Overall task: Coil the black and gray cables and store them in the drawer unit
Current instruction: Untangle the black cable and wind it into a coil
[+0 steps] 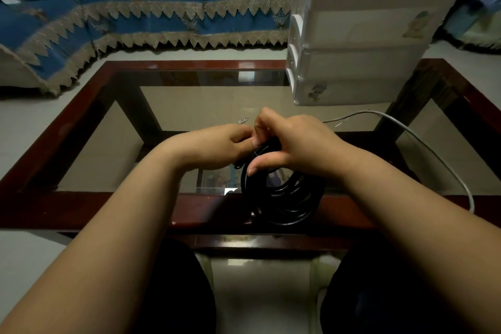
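- Living-room scene: a glass-topped table with a dark red wooden frame [81,116] before a blue sofa.
- Over its near edge, the right hand [292,144] grips a coiled black cable [282,198], loops hanging below the fingers.
- Left hand [217,146] pinches the cable's loose end at the coil's top.
- Beyond, toward the right edge, a loose gray cable [423,141] trails.
- At the far right corner stands the white plastic drawer unit [360,43], nearer the right hand.

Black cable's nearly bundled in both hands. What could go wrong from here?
The black coil hangs loose below the right hand, with the left hand working at its top; if either grip slips, the loops may spring open. The gray cable trails uncoiled over the table's near right edge and could snag an arm or slide off.
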A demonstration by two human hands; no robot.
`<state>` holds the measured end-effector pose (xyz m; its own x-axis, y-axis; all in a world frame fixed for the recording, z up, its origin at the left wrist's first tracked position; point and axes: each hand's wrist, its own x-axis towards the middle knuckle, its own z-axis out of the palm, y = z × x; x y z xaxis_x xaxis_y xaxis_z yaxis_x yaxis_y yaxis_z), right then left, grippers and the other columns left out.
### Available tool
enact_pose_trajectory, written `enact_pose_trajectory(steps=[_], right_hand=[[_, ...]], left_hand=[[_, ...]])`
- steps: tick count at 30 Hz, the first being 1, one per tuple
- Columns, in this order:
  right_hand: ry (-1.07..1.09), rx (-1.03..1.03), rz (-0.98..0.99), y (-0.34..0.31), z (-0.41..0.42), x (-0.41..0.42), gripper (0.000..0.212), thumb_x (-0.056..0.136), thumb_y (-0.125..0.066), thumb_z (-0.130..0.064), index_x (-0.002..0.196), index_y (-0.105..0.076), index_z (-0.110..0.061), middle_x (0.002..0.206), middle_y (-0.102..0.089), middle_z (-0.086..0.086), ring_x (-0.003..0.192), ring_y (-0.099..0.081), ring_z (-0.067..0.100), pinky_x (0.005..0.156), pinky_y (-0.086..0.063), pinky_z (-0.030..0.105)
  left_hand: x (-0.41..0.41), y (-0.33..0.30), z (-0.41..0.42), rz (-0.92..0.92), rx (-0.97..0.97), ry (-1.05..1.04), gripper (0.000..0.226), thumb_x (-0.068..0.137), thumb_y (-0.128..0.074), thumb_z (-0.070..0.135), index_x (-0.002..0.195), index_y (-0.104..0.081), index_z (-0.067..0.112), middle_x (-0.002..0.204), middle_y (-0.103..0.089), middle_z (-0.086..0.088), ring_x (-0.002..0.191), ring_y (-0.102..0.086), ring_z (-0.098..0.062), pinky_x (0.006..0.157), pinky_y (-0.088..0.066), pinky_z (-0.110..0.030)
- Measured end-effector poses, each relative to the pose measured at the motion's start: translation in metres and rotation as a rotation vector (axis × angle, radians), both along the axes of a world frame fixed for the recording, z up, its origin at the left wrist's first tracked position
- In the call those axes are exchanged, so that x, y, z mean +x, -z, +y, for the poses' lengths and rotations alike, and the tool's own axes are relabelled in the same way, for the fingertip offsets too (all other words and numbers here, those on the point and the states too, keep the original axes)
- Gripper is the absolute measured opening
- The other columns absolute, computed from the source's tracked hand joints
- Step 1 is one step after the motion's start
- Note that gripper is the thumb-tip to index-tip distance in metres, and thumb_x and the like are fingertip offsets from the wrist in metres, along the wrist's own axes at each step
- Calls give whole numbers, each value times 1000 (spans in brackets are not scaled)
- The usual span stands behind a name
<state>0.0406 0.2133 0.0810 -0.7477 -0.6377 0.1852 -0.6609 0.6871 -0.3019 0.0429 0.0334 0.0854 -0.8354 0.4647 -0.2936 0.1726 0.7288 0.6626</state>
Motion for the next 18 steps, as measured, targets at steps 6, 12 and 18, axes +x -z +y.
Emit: enact_pose_trajectory(steps=[6,12,18], right_hand=[[-42,66,-25,3,-8,8,64,63,-67,-69,92,-32,-23,55,-38,-13,50,-37,10,46,-20,21],[-54,31,-86,-1,-9,14,67,62,-67,-68,98,-31,-25,61,-45,-16,51,-41,4,48,-25,19],[-70,-9,-90,1,-8,16,76,61,-66,-67,113,-37,-20,91,-63,-8,67,-47,9,58,-36,26]], left_hand=[[4,0,-5,-132,-23,86,24,102,-32,37,104,-55,29,80,-54,2,67,-47,-7,68,-44,-21],[10,0,-20,-228,57,155,40,91,-37,49,103,-58,16,84,-53,-1,75,-48,-10,76,-45,-29],[15,6,-19,-157,95,146,52,88,-39,49,107,-56,4,86,-53,-9,74,-48,-9,70,-45,-24]])
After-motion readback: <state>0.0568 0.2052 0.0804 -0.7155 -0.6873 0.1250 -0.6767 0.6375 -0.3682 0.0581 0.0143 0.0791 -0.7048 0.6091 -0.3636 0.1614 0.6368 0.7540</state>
